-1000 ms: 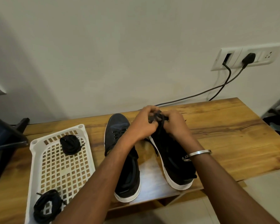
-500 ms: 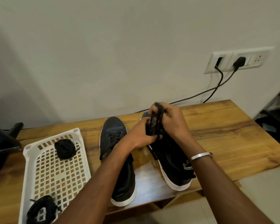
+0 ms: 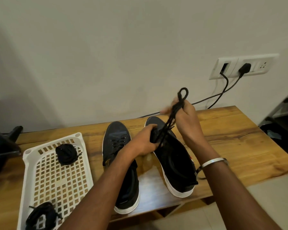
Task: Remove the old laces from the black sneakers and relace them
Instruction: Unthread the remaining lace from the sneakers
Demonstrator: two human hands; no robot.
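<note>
Two black sneakers with white soles stand side by side on the wooden table [image 3: 239, 140], toes toward the wall. The left sneaker [image 3: 118, 146] is still laced. My left hand [image 3: 145, 140] grips the front of the right sneaker [image 3: 175, 163] near its eyelets. My right hand [image 3: 184, 117] is raised above that shoe's toe, shut on its black lace [image 3: 173, 117]. The lace runs taut from the eyelets up through my fist and ends in a loop above it.
A white perforated tray [image 3: 45, 171] lies left of the shoes, with one black lace bundle [image 3: 66, 153] at its far end and another [image 3: 40, 216] at its near end. Black cables [image 3: 223, 93] run from a wall socket [image 3: 239, 67] behind the table. A dark object sits at far left.
My right hand has risen from the shoe's eyelets, drawing the black lace up and out into a taut line. My left hand has stayed on the right sneaker.
</note>
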